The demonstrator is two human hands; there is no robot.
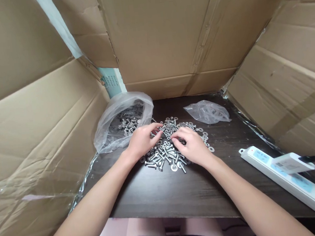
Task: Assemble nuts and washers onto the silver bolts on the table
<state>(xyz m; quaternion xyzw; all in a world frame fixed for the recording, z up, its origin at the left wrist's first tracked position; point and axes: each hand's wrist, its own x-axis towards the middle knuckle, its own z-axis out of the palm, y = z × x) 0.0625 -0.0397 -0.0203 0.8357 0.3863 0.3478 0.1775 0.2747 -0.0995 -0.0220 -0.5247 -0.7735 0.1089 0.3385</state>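
A loose pile of small metal bolts, nuts and washers (165, 155) lies in the middle of the dark wooden table (181, 193). My left hand (143, 139) rests on the pile's left side, fingers curled with the tips reaching into the hardware. My right hand (192, 146) sits on the pile's right side, fingers bent down and pinched among the pieces. What either hand's fingertips hold is too small to make out. A clear plastic bag (111, 130) holding more bolts lies open just left of my left hand.
A second, crumpled clear bag (207, 112) lies at the back right. A white power strip (291, 179) with a plugged-in white adapter (292, 163) lies along the right edge. Cardboard walls (35, 126) enclose the table on the left, back and right.
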